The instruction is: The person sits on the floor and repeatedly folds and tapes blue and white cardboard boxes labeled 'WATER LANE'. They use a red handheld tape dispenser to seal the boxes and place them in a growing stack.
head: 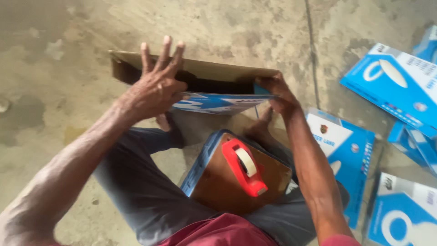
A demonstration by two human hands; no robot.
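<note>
A brown cardboard carton [209,69] lies open on the concrete floor in front of me. A flat blue and white box [214,101] sits at its mouth, partly inside. My left hand [154,84] presses on the left end of that box with fingers spread upward. At the box's right end, my right hand [278,93] grips it by the carton's edge. On my lap lies another box with its brown side up [227,187], and a red tape dispenser [246,166] rests on it.
Several more blue and white boxes lie on the floor at my right [350,150], far right [396,82] and lower right [405,214]. My legs in dark trousers [136,182] stretch toward the carton. A crack line [312,45] runs through the concrete.
</note>
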